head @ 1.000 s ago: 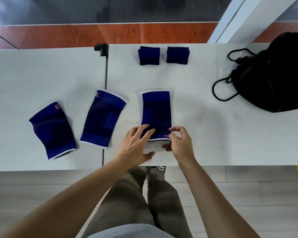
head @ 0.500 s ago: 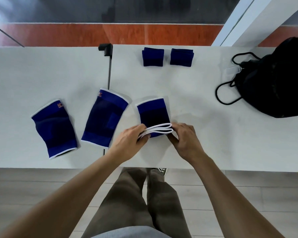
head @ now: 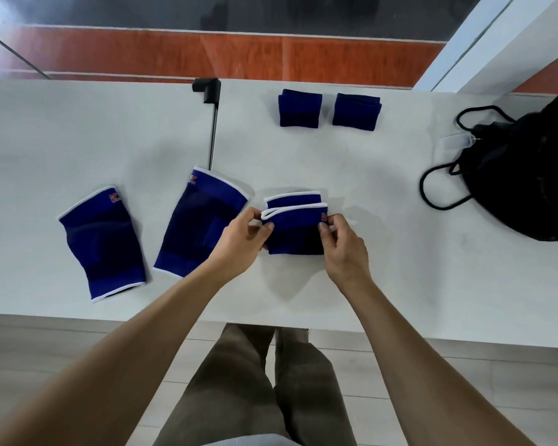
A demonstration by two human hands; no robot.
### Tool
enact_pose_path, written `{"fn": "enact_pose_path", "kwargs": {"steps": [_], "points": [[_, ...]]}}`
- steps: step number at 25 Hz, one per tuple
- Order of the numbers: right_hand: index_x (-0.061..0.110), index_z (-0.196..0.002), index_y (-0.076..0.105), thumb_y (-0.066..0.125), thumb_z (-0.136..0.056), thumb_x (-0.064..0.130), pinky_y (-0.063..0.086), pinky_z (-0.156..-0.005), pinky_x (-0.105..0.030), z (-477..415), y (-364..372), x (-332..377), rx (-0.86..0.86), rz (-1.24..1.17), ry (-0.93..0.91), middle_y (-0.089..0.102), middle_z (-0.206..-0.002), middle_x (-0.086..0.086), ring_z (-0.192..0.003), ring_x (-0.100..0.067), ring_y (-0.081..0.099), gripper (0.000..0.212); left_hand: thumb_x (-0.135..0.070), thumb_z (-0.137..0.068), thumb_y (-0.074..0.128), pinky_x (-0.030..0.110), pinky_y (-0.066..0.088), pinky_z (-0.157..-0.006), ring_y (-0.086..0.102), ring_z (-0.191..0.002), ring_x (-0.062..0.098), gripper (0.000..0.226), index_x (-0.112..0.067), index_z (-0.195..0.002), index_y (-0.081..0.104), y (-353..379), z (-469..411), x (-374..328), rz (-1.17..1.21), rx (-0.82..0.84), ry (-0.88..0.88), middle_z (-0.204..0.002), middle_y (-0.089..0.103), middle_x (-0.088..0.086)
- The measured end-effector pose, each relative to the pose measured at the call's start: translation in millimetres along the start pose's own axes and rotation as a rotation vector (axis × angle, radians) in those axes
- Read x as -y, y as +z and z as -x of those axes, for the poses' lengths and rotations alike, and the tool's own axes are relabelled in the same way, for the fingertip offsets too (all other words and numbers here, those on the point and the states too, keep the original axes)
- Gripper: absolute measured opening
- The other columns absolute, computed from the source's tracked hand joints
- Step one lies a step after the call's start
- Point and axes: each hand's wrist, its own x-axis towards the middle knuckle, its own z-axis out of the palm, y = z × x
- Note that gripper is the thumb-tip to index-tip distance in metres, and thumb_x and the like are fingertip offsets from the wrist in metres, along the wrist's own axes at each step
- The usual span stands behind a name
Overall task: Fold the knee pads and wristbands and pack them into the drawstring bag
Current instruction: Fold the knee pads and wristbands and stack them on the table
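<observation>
My fingers [head: 325, 224] pinch the two upper corners of a blue knee pad folded in half: the thumb and forefinger of my left hand [head: 239, 241] grip its left edge, and the thumb and forefinger of my right hand [head: 343, 249] grip its right edge, next to a small orange logo. The folded knee pad [head: 295, 231] lies on the white table [head: 384, 201] directly in front of me, its white-trimmed top layer sitting just short of the white-trimmed layer beneath.

To its left, almost touching my left hand, a second knee pad [head: 195, 225] lies flat and unfolded, tilted, straddling the seam between two tabletops. Further left, well apart, a third knee pad [head: 102, 244] lies flat, also tilted, with an orange logo near its top edge.

At the far side of the table, two small dark blue wristbands [head: 299, 107] sit side by side, just apart from each other.

At the right edge, a black drawstring bag [head: 525, 188] rests on the table, its black cord [head: 432, 188] looping out toward the middle, and a clear plastic tag lies beside it.

My bare forearms reach in from below; my brown trousers [head: 255, 391] show under the table edge.
</observation>
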Motion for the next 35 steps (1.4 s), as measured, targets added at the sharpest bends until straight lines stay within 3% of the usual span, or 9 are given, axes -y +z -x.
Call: {"fn": "enact_pose_path", "kwargs": {"steps": [8,14,17,19,22,26,29,32,35], "points": [[0.018,-0.102,0.052,0.039,-0.106,0.037,0.039,-0.060,-0.033,-15.7,11.7,5.8,-0.103,0.060,0.027,0.067,-0.076,0.004,-0.065,-0.025,0.061,0.023,-0.050,-0.102,0.038,0.042,0.047,-0.053,0.058,-0.065,0.027,0.017,-0.034,-0.098,0.040,17.0,-16.5,-3.0,-0.177,-0.178,-0.004,-0.070,0.062,0.002],[0.010,-0.103,0.050,0.046,-0.103,0.035,0.048,-0.082,-0.049,-26.1,17.7,19.3,-0.120,0.089,0.192,0.070,-0.085,-0.004,-0.079,-0.034,0.064,0.025,-0.043,-0.101,0.049,0.042,0.051,-0.063,0.060,-0.076,0.025,0.019,-0.027,-0.112,0.048,27.3,-22.1,-13.0,-0.155,-0.339,0.003,-0.082,0.064,0.001],[0.012,-0.102,0.049,0.043,-0.104,0.036,0.047,-0.084,-0.048,-24.9,17.3,22.0,-0.124,0.093,0.228,0.061,-0.073,0.004,-0.071,-0.028,0.058,0.025,-0.031,-0.100,0.057,0.034,0.046,-0.075,0.054,-0.089,0.022,0.024,-0.017,-0.119,0.055,32.3,-11.4,-15.5,-0.360,-0.519,0.289,-0.103,0.060,0.002],[0.012,-0.102,0.049,0.042,-0.104,0.037,0.047,-0.085,-0.047,-25.0,16.6,24.0,-0.121,0.105,0.248,0.059,-0.072,0.006,-0.070,-0.028,0.058,0.026,-0.026,-0.100,0.056,0.039,0.046,-0.090,0.055,-0.105,0.028,0.025,-0.017,-0.123,0.062,39.4,-4.5,-0.9,-0.650,-0.497,0.505,-0.121,0.061,0.006],[0.011,-0.104,0.048,0.046,-0.103,0.035,0.047,-0.084,-0.046,-24.6,21.6,24.2,-0.165,0.095,0.233,0.067,-0.083,0.001,-0.079,-0.031,0.066,0.024,-0.026,-0.101,0.052,0.047,0.040,-0.109,0.044,-0.138,0.033,0.042,-0.023,-0.143,0.053,45.7,-8.8,25.0,-0.810,-0.335,0.496,-0.152,0.047,0.006],[0.016,-0.117,0.054,0.059,-0.096,0.021,0.043,-0.085,-0.038,-4.5,25.6,11.1,-0.341,0.214,-0.064,0.062,-0.113,-0.003,-0.100,-0.025,0.058,0.022,-0.025,-0.099,0.056,0.048,0.038,-0.109,0.042,-0.139,0.034,0.045,-0.027,-0.144,0.052,48.2,-16.3,28.0,-0.748,-0.302,0.446,-0.156,0.043,0.002],[0.014,-0.133,0.059,0.062,-0.094,0.014,0.039,-0.103,-0.037,26.4,29.6,-6.7,-0.243,0.439,-0.349,0.059,-0.134,-0.007,-0.123,-0.023,0.050,0.038,-0.026,-0.099,0.057,0.049,0.036,-0.112,0.036,-0.144,0.035,0.044,-0.029,-0.143,0.053,51.4,-21.0,19.8,-0.729,-0.301,0.435,-0.155,0.044,0.000],[0.015,-0.153,0.037,0.050,-0.099,0.017,0.022,-0.122,-0.045,38.1,25.0,-22.7,-0.094,0.524,-0.295,0.038,-0.159,-0.005,-0.148,-0.021,0.032,0.057,-0.022,-0.101,0.053,0.049,0.032,-0.114,0.032,-0.145,0.034,0.042,-0.030,-0.142,0.053,62.7,-32.7,-0.2,-0.678,-0.249,0.415,-0.156,0.043,-0.004],[0.015,-0.158,0.025,0.040,-0.099,0.019,0.011,-0.125,-0.046,22.3,0.9,-30.8,-0.081,0.573,-0.197,0.026,-0.164,-0.003,-0.153,-0.018,0.021,0.061,-0.017,-0.103,0.045,0.043,0.022,-0.117,0.022,-0.150,0.031,0.050,-0.034,-0.150,0.041,79.2,-50.3,-27.2,-0.691,-0.143,0.445,-0.162,0.029,-0.010]]}}
